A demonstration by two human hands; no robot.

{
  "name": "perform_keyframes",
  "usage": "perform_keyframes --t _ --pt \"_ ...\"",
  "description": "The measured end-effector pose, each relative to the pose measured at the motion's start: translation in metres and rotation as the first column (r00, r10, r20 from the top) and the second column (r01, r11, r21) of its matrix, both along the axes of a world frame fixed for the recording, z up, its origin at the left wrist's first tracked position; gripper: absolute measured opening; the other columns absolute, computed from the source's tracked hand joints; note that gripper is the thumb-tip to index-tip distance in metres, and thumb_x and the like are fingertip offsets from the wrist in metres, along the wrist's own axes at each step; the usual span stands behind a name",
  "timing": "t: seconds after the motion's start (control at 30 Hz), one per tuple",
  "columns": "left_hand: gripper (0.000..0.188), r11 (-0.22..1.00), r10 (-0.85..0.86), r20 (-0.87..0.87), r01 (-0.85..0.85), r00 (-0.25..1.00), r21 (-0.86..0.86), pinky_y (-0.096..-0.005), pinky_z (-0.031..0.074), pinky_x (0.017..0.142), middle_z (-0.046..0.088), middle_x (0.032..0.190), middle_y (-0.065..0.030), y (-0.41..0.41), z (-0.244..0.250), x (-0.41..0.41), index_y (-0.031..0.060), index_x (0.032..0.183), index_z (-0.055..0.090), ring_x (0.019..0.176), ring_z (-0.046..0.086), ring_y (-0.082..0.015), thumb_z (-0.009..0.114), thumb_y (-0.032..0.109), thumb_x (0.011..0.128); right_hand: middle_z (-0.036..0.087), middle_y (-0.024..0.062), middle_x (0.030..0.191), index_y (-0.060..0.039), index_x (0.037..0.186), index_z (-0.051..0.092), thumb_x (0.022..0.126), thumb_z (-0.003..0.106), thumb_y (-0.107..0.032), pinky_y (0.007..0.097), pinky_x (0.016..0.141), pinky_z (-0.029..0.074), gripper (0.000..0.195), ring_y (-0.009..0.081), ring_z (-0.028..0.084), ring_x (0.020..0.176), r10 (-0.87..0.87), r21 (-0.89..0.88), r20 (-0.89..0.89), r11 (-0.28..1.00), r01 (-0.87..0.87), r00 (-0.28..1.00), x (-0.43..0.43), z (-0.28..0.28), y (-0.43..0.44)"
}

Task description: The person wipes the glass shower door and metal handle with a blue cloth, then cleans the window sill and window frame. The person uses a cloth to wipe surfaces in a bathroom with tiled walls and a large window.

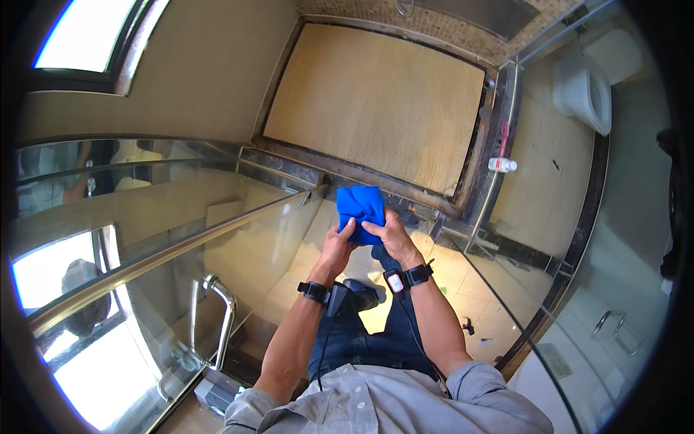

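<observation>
A folded blue cloth is held out in front of me at the doorway of a shower enclosure. My left hand grips its lower left side, thumb on top. On the right edge, my right hand clasps it with the thumb lying across the fabric. The fingers beneath the cloth are mostly hidden. Beyond it lies the ribbed beige shower floor, framed by a dark stone curb.
An open glass door with a metal handle stands at left. A glass panel is at right. A white bottle and a pink-handled tool rest on the right curb. A toilet stands beyond.
</observation>
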State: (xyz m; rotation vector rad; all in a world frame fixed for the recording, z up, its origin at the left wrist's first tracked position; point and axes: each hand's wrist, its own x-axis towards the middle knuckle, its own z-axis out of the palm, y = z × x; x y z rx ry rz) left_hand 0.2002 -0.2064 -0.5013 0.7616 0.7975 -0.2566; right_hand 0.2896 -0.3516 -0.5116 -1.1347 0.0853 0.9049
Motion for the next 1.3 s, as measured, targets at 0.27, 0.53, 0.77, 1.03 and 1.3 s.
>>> perform_keyframes --t 0.27,0.53,0.77,1.03,1.3 --pt "0.03 0.878 0.053 0.132 -0.109 0.99 0.466 -0.0302 0.053 0.077 0.071 0.1 -0.0009 -0.001 0.061 0.073 -0.0029 0.113 0.069 0.087 0.063 -0.0094 0.064 0.026 0.105 0.072 0.011 0.109 -0.0033 0.132 0.057 0.104 0.056 -0.012 0.0396 0.065 0.064 0.03 0.0244 0.076 0.084 -0.258 -0.194 -0.293 0.959 0.207 0.921 0.046 0.033 -0.015" --pt "0.022 0.165 -0.24 -0.132 0.174 0.962 0.971 -0.0525 0.056 0.076 0.07 0.089 -0.0263 0.015 0.084 0.15 0.004 0.1 0.073 0.085 0.068 -0.0464 0.07 0.019 0.084 0.067 0.0172 0.129 -0.0014 0.142 0.053 0.106 0.058 -0.036 0.0396 0.082 0.059 0.05 0.0276 0.066 0.117 -0.148 -0.45 -0.014 0.884 0.126 0.989 0.092 0.075 -0.002" --pt "0.016 0.054 -0.578 -0.128 0.194 0.806 0.979 -0.0498 0.057 0.067 0.068 0.078 -0.0202 0.003 0.052 0.269 0.0059 0.078 0.072 0.072 0.069 -0.0412 0.075 0.021 0.074 0.062 0.0113 0.139 -0.009 0.138 0.056 0.102 0.047 -0.067 0.0466 0.109 0.046 0.069 0.0263 0.059 0.129 -0.226 0.06 -0.466 0.956 0.286 0.855 0.181 0.072 0.037" --pt "0.02 0.09 -0.742 0.011 0.084 0.67 0.992 -0.0485 0.054 0.079 0.061 0.093 -0.0184 0.083 0.086 0.369 -0.0007 0.085 0.066 0.09 0.065 -0.0377 0.075 0.01 0.071 0.07 0.0078 0.111 -0.0096 0.111 0.066 0.102 0.059 -0.049 0.0409 0.096 0.054 0.041 0.0235 0.067 0.106 -0.228 -0.002 -0.554 0.962 0.273 0.8 0.324 0.084 0.111" --pt "0.035 0.201 -0.651 0.242 -0.145 0.719 0.969 -0.0469 0.051 0.092 0.064 0.107 -0.019 0.221 0.135 0.417 -0.0003 0.093 0.07 0.107 0.061 -0.0393 0.082 0.01 0.062 0.072 0.0037 0.093 -0.0103 0.093 0.069 0.107 0.057 -0.027 0.0349 0.082 0.057 0.025 0.0174 0.069 0.087 0.115 0.078 -0.473 0.993 -0.089 0.874 0.431 0.095 0.246"
